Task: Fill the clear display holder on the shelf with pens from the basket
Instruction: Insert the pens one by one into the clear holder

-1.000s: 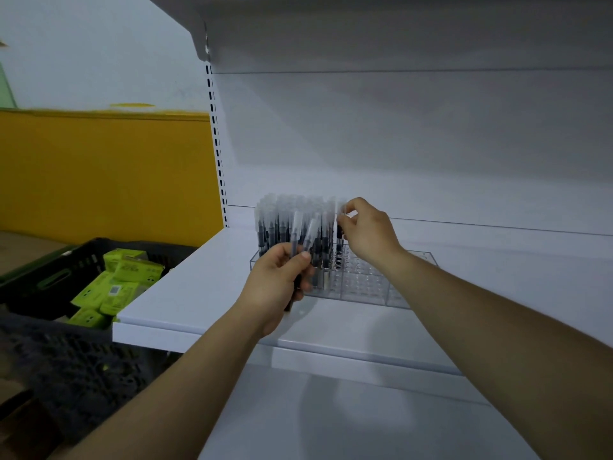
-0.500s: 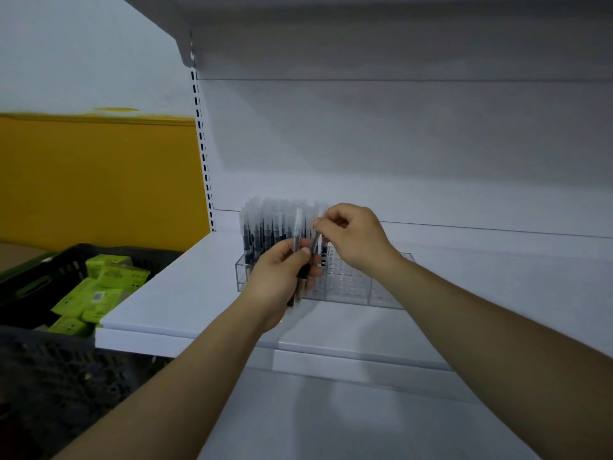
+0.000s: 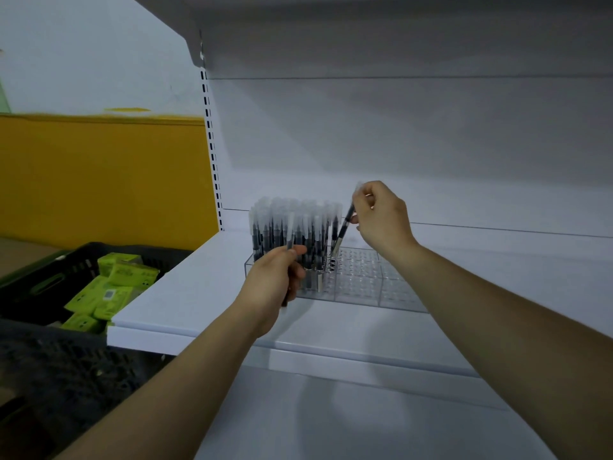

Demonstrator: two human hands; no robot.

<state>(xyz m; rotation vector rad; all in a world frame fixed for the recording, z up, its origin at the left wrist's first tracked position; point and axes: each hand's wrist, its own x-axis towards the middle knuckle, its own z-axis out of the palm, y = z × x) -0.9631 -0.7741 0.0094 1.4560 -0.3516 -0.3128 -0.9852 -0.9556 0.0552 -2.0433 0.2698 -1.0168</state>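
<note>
A clear display holder [image 3: 365, 280] stands on the white shelf [image 3: 199, 293]. Its left part is packed with several upright black pens with frosted caps [image 3: 292, 224]; the holes on its right stand bare. My right hand [image 3: 381, 217] pinches one pen [image 3: 341, 232], tilted, its tip just above a hole beside the filled rows. In front of the holder's left end my left hand [image 3: 275, 280] grips one upright pen [image 3: 290, 232].
A black plastic basket [image 3: 49, 280] sits low at the left, holding several green boxes [image 3: 112, 287]. A second dark basket rim [image 3: 49, 360] lies nearer me. An upper shelf [image 3: 365, 31] overhangs. A lower shelf [image 3: 331, 419] lies below.
My right hand took a pen from my left hand's bunch, lifted it up and to the right, and now holds it tilted over the holder. My left hand stays in place.
</note>
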